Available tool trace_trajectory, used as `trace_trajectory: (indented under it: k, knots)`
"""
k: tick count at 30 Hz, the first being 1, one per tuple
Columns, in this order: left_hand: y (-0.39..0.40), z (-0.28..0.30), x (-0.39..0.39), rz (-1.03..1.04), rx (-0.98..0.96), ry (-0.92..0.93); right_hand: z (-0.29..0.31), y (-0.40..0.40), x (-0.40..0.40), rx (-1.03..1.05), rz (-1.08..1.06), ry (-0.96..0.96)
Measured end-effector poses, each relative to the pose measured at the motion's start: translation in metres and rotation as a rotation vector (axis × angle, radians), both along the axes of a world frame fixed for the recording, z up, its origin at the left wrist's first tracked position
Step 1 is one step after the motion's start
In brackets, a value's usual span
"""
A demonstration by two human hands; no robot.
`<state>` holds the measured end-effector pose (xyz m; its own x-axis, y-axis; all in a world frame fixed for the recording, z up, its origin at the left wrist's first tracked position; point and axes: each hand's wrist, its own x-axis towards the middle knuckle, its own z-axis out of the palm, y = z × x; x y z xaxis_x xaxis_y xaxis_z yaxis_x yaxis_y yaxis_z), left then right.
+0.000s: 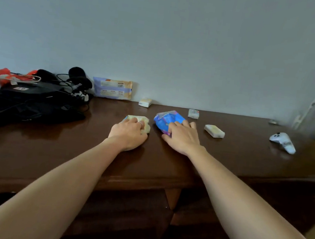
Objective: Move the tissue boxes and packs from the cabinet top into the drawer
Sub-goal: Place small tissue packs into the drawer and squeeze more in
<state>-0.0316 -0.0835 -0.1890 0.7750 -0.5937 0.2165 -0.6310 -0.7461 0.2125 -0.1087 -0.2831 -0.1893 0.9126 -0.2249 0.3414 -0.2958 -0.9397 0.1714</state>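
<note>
My left hand (129,131) lies over a pale yellow tissue pack (146,123) on the dark wooden cabinet top (167,159), fingers curled around it. My right hand (182,136) rests on a blue and purple tissue pack (165,119), fingers spread over its near side. Further packs lie on the top: a large lilac and orange pack (112,88) leaning on the wall, a small white pack (145,102), another small white pack (193,113) and a pale yellow pack (214,131). The drawer front (122,209) below is dark; I cannot tell whether it is pulled out.
A heap of black bags, cables and headphones (33,97) with red and white items fills the left end of the top. A white game controller (283,141) lies at the right. The grey wall runs behind. A doorway edge shows at the far right.
</note>
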Motion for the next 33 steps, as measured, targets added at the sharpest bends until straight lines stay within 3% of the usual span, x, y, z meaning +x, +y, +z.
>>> trace_trajectory:
  k: [3,8,12,14,16,19,22,25,28,31,33]
  knots:
    - [0.022,-0.001,-0.035,-0.03,0.043,-0.059,0.0,0.017,-0.036,-0.051,0.048,-0.041]
    - [0.073,-0.019,-0.095,-0.025,-0.022,-0.173,-0.003,0.051,-0.1,0.443,0.108,-0.058]
    - [0.11,-0.036,-0.129,-0.08,-0.07,-0.41,-0.014,0.073,-0.141,0.423,0.171,-0.196]
    - [0.128,-0.044,-0.15,-0.1,-0.155,-0.489,-0.015,0.082,-0.163,0.393,0.185,-0.162]
    - [0.147,-0.055,-0.173,-0.112,-0.265,-0.466,-0.023,0.091,-0.183,0.275,0.238,-0.167]
    - [0.18,-0.093,-0.206,-0.19,-0.43,-0.382,-0.061,0.113,-0.215,0.223,0.328,-0.408]
    - [0.212,-0.154,-0.229,-0.158,-0.501,-0.188,-0.119,0.141,-0.244,0.26,0.422,-0.539]
    - [0.233,-0.219,-0.24,0.047,-0.476,0.085,-0.186,0.158,-0.259,0.403,0.438,-0.416]
    - [0.231,-0.258,-0.238,0.31,-0.433,0.506,-0.247,0.172,-0.26,0.773,0.282,-0.134]
    - [0.225,-0.288,-0.245,0.569,-0.683,0.898,-0.292,0.19,-0.26,1.132,0.063,-0.182]
    - [0.228,-0.298,-0.259,0.694,-0.769,1.045,-0.311,0.203,-0.265,1.254,0.006,-0.167]
